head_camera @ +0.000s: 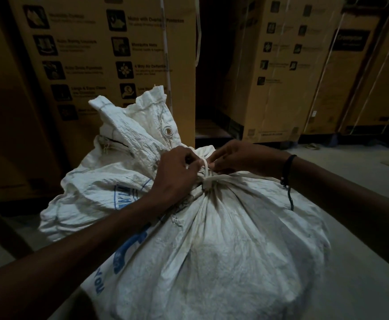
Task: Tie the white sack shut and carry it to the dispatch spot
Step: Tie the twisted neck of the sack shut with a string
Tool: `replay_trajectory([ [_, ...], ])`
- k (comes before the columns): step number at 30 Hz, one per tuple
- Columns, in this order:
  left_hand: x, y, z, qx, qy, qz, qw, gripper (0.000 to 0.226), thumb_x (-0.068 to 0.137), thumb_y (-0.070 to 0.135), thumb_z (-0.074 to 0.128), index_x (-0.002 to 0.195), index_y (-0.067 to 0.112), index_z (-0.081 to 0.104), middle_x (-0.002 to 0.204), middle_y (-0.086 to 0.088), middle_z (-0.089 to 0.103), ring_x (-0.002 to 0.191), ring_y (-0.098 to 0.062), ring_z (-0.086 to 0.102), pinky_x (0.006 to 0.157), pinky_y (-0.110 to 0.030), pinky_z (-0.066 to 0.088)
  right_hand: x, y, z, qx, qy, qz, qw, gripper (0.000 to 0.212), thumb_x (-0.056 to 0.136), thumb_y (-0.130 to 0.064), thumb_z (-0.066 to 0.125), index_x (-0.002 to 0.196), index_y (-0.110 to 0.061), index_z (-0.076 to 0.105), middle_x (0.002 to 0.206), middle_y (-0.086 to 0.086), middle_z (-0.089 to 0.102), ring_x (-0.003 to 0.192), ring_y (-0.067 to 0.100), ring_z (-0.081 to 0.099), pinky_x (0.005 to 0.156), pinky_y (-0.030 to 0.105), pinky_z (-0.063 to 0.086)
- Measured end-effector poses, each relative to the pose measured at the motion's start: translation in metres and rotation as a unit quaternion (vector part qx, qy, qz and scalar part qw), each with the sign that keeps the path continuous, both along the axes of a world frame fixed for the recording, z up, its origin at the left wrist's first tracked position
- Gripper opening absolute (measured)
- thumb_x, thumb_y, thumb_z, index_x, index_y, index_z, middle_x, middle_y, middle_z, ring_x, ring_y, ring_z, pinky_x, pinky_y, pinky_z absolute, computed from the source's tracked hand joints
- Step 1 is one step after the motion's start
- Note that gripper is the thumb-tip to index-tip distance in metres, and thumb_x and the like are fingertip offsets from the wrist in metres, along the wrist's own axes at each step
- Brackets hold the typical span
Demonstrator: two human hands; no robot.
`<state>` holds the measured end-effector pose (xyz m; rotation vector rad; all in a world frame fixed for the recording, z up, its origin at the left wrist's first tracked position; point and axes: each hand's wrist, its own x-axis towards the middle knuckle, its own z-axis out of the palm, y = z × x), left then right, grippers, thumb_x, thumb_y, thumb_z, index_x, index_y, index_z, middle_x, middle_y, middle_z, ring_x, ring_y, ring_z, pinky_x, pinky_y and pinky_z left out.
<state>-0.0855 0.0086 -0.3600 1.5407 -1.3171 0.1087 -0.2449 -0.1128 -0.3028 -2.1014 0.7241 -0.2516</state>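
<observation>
while both hands [177, 168] [231, 158] curl, they seemingly pinch the sack's [223, 239] cord [206, 175].

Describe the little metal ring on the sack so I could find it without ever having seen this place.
Start at the big white sack in front of the tall cardboard boxes. Above the cord that both hands are tying round its neck, the loose top flares upward. The metal eyelet sits in that flap: the only round, shiny ring on the cloth.
</observation>
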Motion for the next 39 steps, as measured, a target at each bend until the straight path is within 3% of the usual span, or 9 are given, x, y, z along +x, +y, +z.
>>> replay_trajectory([
  [3,0.003,0.003,0.0,0.011,0.013,-0.022,1.0,0.007,0.09,0.014,0.079,0.083,0.012,0.077,0.086,-0.004,0.076,0.082,-0.015,0.071,0.076,-0.028,0.053,-0.003,0.001,0.001,-0.011,-0.003,0.02,1.0,0.029,0.097,0.002,0.069,0.125,0.005,0.072,0.125,0.022,0.074,0.099,0.017,0.072,0.071,0.013,0.058],
  [9,0.011,0.01,0.001,0.024,-0.051,-0.139,0.989,0.003,0.081,0.018,0.075,0.078,0.016,0.074,0.082,-0.001,0.076,0.081,-0.017,0.072,0.077,-0.037,0.057,-0.01,0.005,0.0,0.054,-0.075,0.025,0.995,0.044,0.09,0.015,0.07,0.131,0.007,0.055,0.112,0.021,0.073,0.089,0.019,0.074,0.078,0.024,0.064],
  [15,0.021,0.016,0.007,0.075,-0.051,-0.256,0.962,0.009,0.088,0.008,0.073,0.084,0.017,0.073,0.089,-0.011,0.076,0.089,-0.032,0.074,0.083,-0.048,0.059,-0.008,0.002,-0.011,0.017,-0.1,0.048,0.994,0.033,0.09,0.019,0.068,0.118,0.002,0.061,0.107,0.022,0.074,0.085,0.016,0.076,0.086,0.03,0.064],
  [18,0.023,0.018,0.013,0.101,-0.003,-0.276,0.956,0.006,0.092,0.008,0.072,0.088,0.012,0.074,0.092,-0.015,0.075,0.09,-0.034,0.073,0.084,-0.051,0.058,-0.008,0.004,-0.013,-0.023,-0.104,0.054,0.993,0.025,0.088,0.01,0.076,0.111,0.008,0.066,0.11,0.031,0.074,0.096,0.022,0.074,0.097,0.041,0.059],
  [23,0.027,0.012,0.032,0.121,-0.125,-0.262,0.949,0.016,0.1,0.03,0.062,0.101,0.018,0.073,0.094,-0.005,0.075,0.092,-0.025,0.073,0.087,-0.054,0.057,-0.011,0.005,-0.008,-0.056,-0.099,0.052,0.992,0.031,0.089,0.002,0.078,0.116,0.011,0.066,0.118,0.032,0.072,0.103,0.026,0.071,0.097,0.039,0.058],
  [27,0.037,0.009,0.031,0.091,-0.185,-0.254,0.945,0.018,0.093,0.008,0.072,0.109,0.016,0.078,0.107,-0.001,0.074,0.103,-0.017,0.073,0.092,-0.049,0.057,-0.014,0.003,-0.012,-0.066,-0.108,0.066,0.99,0.026,0.091,0.007,0.074,0.116,0.014,0.067,0.12,0.034,0.07,0.106,0.027,0.069,0.1,0.033,0.058],
  [32,0.031,0.007,0.029,0.065,-0.194,-0.25,0.946,0.01,0.088,0.024,0.08,0.097,0.02,0.082,0.108,0.001,0.07,0.1,-0.012,0.072,0.092,-0.039,0.057,-0.017,0.001,-0.013,-0.048,-0.104,0.084,0.99,0.026,0.093,0.009,0.071,0.118,0.014,0.066,0.115,0.024,0.072,0.107,0.024,0.07,0.102,0.031,0.057],
  [36,0.029,0.003,0.032,0.077,-0.202,-0.202,0.955,0.016,0.081,0.032,0.076,0.089,0.019,0.081,0.11,0.001,0.067,0.095,-0.006,0.069,0.09,-0.015,0.048,-0.018,0.0,-0.016,-0.028,-0.115,0.08,0.99,0.029,0.092,0.011,0.07,0.12,0.016,0.063,0.111,0.025,0.071,0.105,0.024,0.069,0.098,0.027,0.058],
  [39,0.029,0.001,0.039,0.101,-0.214,-0.184,0.954,0.014,0.075,0.028,0.075,0.083,0.019,0.082,0.104,0.001,0.07,0.089,-0.005,0.069,0.084,-0.021,0.052,-0.016,-0.001,-0.018,-0.029,-0.111,0.075,0.991,0.03,0.092,0.011,0.071,0.12,0.015,0.063,0.112,0.028,0.071,0.104,0.023,0.069,0.099,0.031,0.058],
])
